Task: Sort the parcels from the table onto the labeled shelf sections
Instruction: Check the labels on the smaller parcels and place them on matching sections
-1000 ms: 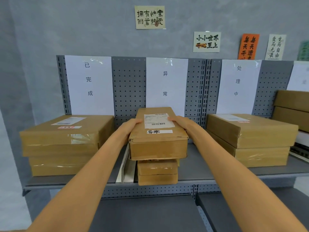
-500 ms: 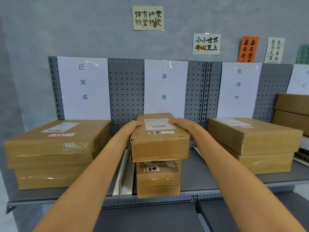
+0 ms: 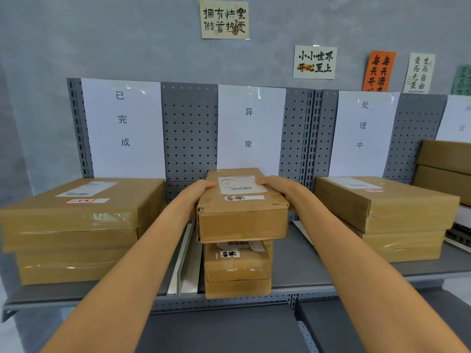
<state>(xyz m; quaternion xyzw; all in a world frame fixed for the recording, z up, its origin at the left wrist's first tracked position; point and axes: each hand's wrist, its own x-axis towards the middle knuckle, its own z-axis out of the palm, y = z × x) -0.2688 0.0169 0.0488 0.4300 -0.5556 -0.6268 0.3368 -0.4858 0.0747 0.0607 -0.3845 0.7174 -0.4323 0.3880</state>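
At the centre of the frame both hands hold a small cardboard parcel (image 3: pixel 242 210) by its far sides: the left hand (image 3: pixel 196 194) grips its left edge with the thumb laid on top, and the right hand (image 3: pixel 277 187) grips its right edge, thumb resting beside the white shipping label (image 3: pixel 240 184). The parcel sits at the top of a stack of two smaller parcels (image 3: pixel 237 268) on the grey shelf (image 3: pixel 305 263), directly below the middle paper sign (image 3: pixel 251 128) on the pegboard back; whether it already rests on the stack or hangs just above it cannot be told. Just left of the stack a white divider (image 3: pixel 182 258) stands on the shelf. At the left of the frame two wide boxes (image 3: pixel 76 225) lie stacked under the left sign (image 3: pixel 122 123), and at the right two more boxes (image 3: pixel 390 215) lie under the right sign (image 3: pixel 364 128). Further boxes (image 3: pixel 446 164) show at the right edge. Small posters (image 3: pixel 224 19) hang on the wall at the top.
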